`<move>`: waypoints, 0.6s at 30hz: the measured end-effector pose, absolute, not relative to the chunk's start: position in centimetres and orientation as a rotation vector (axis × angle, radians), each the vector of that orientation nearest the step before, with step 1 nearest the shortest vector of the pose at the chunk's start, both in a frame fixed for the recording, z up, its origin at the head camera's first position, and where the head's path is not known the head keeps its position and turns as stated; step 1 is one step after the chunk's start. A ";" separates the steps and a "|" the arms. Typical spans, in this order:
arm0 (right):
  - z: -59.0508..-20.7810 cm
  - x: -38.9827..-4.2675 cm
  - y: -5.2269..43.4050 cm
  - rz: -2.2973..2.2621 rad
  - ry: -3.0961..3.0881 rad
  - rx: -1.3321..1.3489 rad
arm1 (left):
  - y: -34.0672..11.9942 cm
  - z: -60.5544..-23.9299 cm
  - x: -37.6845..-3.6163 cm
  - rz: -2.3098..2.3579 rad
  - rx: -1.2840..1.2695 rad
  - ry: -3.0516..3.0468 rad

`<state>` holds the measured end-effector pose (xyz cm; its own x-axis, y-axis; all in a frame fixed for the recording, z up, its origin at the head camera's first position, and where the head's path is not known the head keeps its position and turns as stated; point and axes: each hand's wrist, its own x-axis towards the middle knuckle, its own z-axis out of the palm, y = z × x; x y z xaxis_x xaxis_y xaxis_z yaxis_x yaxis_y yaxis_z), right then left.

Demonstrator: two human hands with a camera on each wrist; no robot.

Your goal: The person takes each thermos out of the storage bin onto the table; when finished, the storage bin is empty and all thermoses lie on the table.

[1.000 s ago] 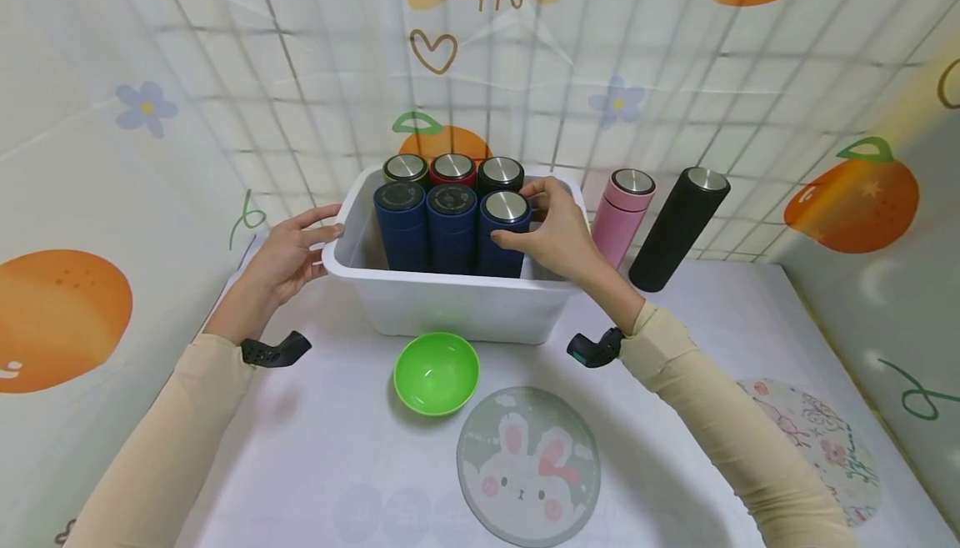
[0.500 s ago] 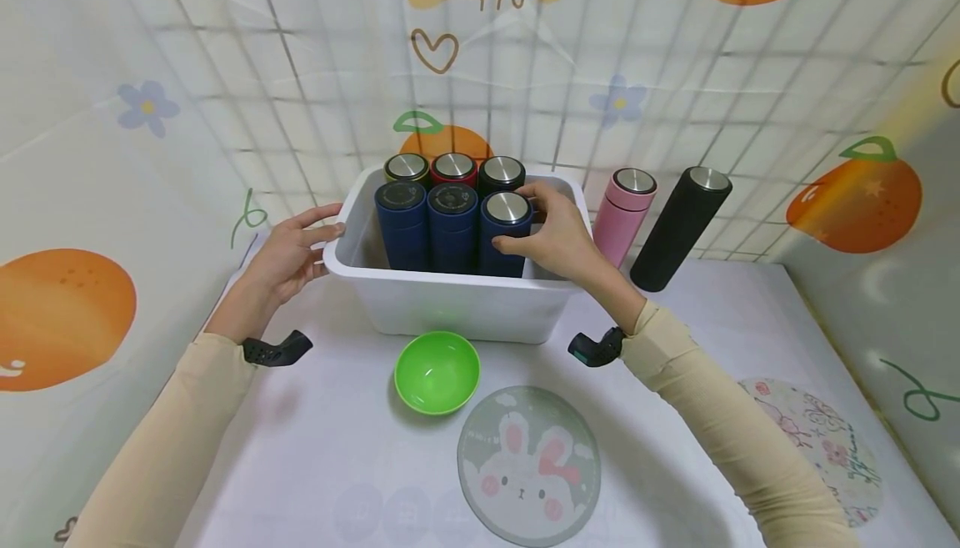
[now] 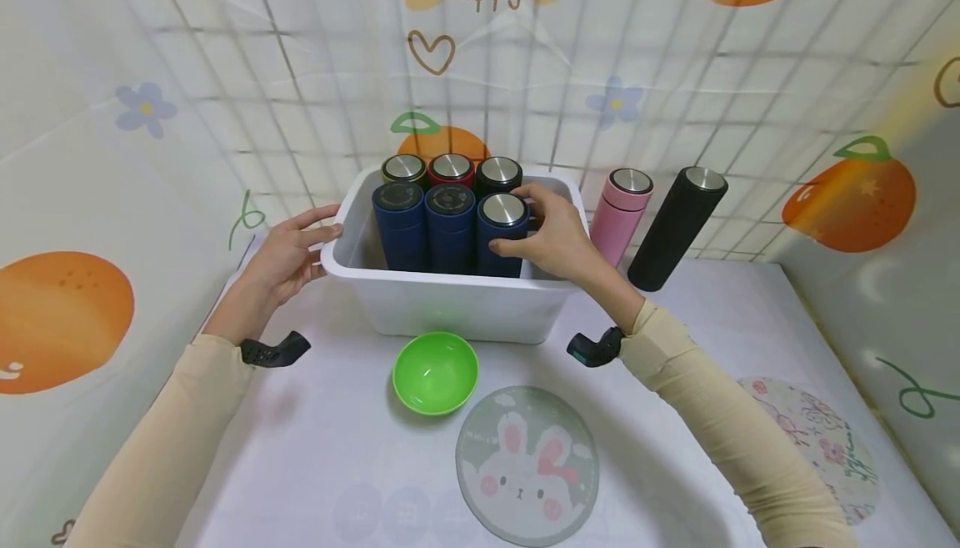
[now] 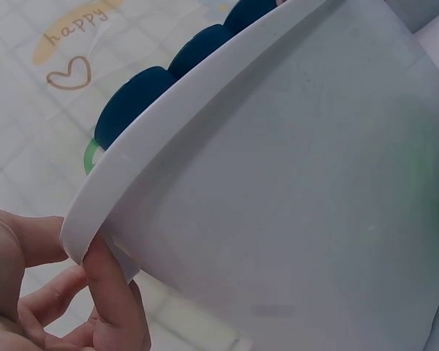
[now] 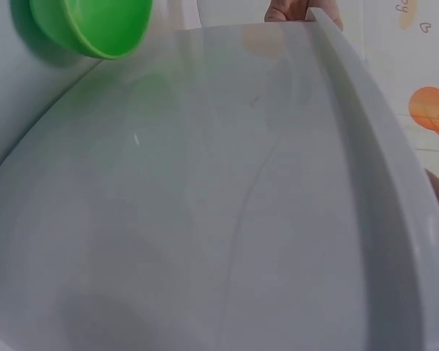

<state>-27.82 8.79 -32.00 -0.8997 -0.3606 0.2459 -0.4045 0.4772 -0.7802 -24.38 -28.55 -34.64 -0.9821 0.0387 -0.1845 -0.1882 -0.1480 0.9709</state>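
Note:
A white plastic tub (image 3: 457, 306) holds several insulated bottles standing upright in two rows. My left hand (image 3: 283, 260) grips the tub's left rim; the left wrist view shows thumb and fingers on either side of it. Inside the tub at the right, my right hand (image 3: 553, 235) holds a blue thermos (image 3: 493, 263) with a silver lid, fingers behind and thumb in front. To its left stand two blue thermoses with dark tops, the nearer one (image 3: 451, 235) beside it. The back row shows lids with a yellow-green (image 3: 404, 167), a red (image 3: 452, 167) and a black edge (image 3: 500, 170). The bottles' bases are hidden.
A pink thermos (image 3: 617, 218) and a black thermos (image 3: 675, 231) stand right of the tub. In front lie a green bowl (image 3: 435, 373), a round rabbit mat (image 3: 528, 465) and a floral round mat (image 3: 821, 439). Printed cloth over a wire grid rises close behind.

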 end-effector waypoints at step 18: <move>-31.4 -26.9 9.7 1.456 -2.538 0.661 | -28.5 -34.6 -24.3 2.271 -0.149 1.926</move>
<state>-26.91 9.74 -31.41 -0.8934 -0.3025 0.3322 -0.4394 0.4344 -0.7863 -24.34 -28.51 -34.58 -0.9823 0.0572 -0.1785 -0.1854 -0.1579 0.9699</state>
